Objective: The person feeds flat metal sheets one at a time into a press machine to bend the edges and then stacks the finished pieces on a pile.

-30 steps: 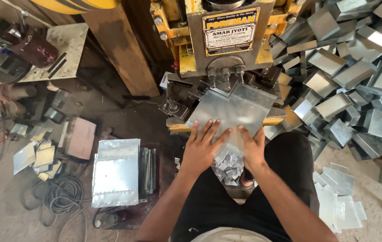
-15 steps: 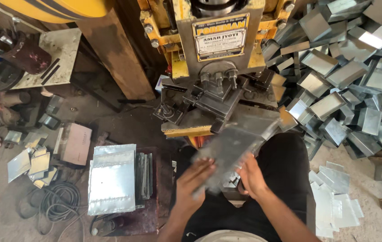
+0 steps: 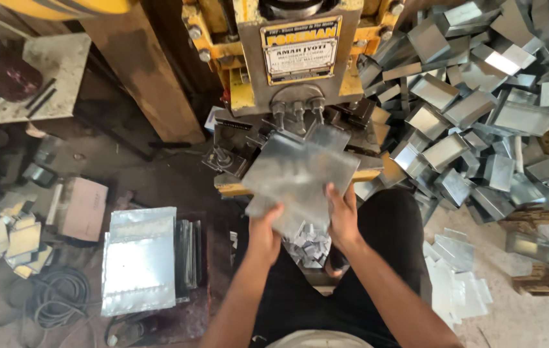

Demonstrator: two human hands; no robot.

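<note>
Both hands clamp the near edge of a flat metal sheet, the left hand at seven o'clock and the right hand at five, holding it level before the yellow press, presumably so it can be turned over the die.

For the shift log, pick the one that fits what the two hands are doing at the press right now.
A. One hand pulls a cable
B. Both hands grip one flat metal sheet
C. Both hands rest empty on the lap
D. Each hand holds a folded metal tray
B: the left hand and right hand both clasp the near edge of one flat metal sheet in front of the press.
</note>
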